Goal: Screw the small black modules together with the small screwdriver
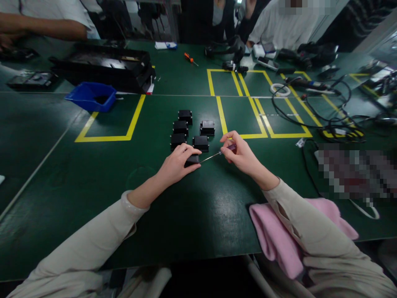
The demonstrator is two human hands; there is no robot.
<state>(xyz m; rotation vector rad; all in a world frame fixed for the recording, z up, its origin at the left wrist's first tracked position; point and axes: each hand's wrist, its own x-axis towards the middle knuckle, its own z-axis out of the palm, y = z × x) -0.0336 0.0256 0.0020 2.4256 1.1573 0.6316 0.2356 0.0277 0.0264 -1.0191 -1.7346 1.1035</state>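
My left hand (177, 162) is curled over a small black box (192, 159) on the green table (93, 174) and grips it. My right hand (239, 154) pinches a thin screwdriver (217, 154) with a purple handle. Its metal tip points left and meets the right side of the held box. Several more small black boxes (181, 127) stand in a cluster just behind my hands, one of them (201, 142) right beside my left fingers.
A blue bin (90, 96) and a large black tray (105, 66) sit at the back left. Yellow tape lines (221, 114) mark the table. Black cables (335, 120) sprawl at the right. A pink cloth (273, 231) lies under my right forearm. Other people sit along the far edge.
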